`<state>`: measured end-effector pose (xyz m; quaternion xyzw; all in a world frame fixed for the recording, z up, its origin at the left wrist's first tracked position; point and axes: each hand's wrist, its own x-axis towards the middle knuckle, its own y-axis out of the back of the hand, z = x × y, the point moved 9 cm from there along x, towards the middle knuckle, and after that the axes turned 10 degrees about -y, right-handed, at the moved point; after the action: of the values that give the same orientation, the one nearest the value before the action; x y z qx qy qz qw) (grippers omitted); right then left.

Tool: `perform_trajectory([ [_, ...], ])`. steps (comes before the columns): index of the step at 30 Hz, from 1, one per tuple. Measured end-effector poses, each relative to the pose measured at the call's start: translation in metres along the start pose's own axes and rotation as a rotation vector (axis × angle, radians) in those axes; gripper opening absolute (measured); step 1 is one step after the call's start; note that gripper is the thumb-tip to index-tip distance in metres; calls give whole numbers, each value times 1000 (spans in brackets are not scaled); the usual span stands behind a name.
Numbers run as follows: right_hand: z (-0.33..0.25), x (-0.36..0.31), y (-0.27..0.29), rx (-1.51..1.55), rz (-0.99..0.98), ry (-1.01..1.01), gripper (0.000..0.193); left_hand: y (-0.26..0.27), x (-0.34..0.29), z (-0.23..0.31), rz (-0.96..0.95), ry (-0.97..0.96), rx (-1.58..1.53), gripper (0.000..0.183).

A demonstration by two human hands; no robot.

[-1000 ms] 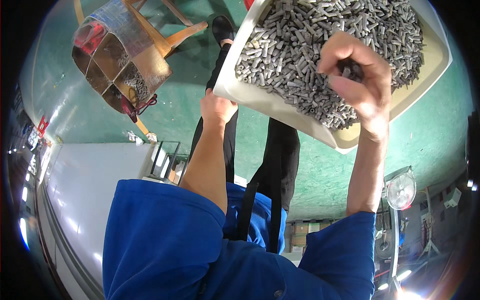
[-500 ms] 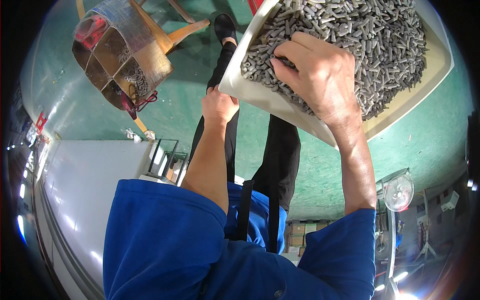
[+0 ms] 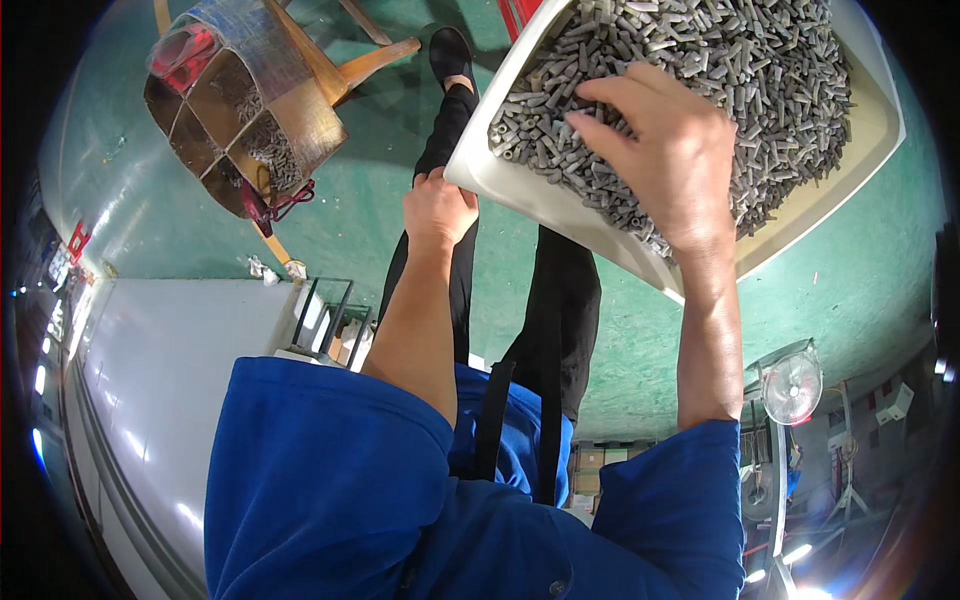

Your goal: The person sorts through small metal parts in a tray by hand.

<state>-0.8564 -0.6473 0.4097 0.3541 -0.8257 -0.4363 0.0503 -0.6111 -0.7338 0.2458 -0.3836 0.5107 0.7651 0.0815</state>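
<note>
My right hand hovers over a heap of small grey tube-like pieces in a white plastic tub. Its thumb and index finger stand apart, with a gap between them and nothing visible in it. The other fingers are partly hidden behind the hand. My left hand lies on my black trouser leg, close to the tub's left corner. Its fingers are curled under, and whatever they may hold is hidden.
At the upper left, a divided container holds some grey pieces and red-handled scissors, beside a wooden stool. A fan stands at the right. A pale flat surface lies at the left.
My right hand has lifted slightly and moved right, and its thumb and index finger have spread apart. My left hand has stayed in place.
</note>
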Motion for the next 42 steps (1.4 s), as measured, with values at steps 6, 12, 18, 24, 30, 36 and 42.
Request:
perform_trajectory([
  [6, -3, 4, -4, -103, -48, -17, 17, -3, 3, -3, 51, -4, -7, 15],
  [12, -5, 14, -9, -128, -91, -39, 17, 6, 4, -9, 46, 27, -15, 14],
  [18, 27, 12, 13, 449, -186, -310, 13, 14, 6, -10, 65, 32, -45, 11],
  [24, -14, 11, -25, 497, -365, -68, 9, 11, 8, -9, -5, 45, -9, 11],
  [30, -48, 0, -39, -3, -117, 295, 10, 14, 1, -15, 13, 39, 1, 12],
  [36, -41, -2, -35, -29, -119, 233, 10, 13, -1, -15, 31, 27, 0, 12],
  [42, -33, -4, -32, -222, -102, 179, 21, 5, -4, -11, 34, 0, -3, 12],
])
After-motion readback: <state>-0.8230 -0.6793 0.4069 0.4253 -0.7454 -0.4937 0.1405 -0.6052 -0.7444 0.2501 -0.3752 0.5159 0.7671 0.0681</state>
